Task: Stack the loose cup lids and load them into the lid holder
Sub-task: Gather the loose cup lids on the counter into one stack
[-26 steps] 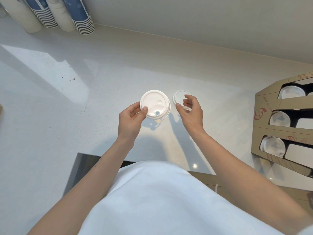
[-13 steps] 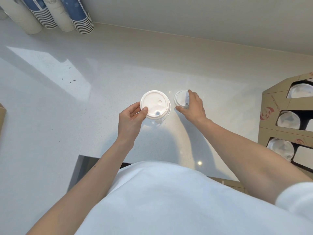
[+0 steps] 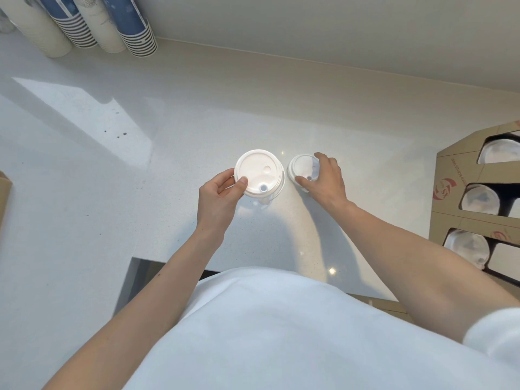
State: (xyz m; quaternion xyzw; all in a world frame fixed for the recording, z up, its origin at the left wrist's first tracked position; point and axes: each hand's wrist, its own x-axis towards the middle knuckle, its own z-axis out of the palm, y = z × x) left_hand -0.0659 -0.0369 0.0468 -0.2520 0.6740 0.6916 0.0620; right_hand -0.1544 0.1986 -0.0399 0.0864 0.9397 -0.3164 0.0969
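My left hand [image 3: 218, 197] pinches the near-left rim of a short stack of white cup lids [image 3: 257, 171], held just above the white counter [image 3: 84, 209]. Right beside it lies another white lid [image 3: 301, 166] on the counter. My right hand [image 3: 326, 178] grips this lid from the right, thumb on its near edge and fingers over its far side. The brown cardboard lid holder [image 3: 447, 190] stands at the right edge of the view, with lids showing in three of its openings.
Several sleeves of stacked paper cups [image 3: 132, 26], blue and cream, lean against the wall at the back left. The counter's front edge runs just in front of my body, with a dark gap [image 3: 146, 270] below it. A brown object's edge [image 3: 4, 192] shows at far left.
My right hand dropped from the air onto the single lid on the counter and closed on it. My left hand kept the lid stack nearly still.
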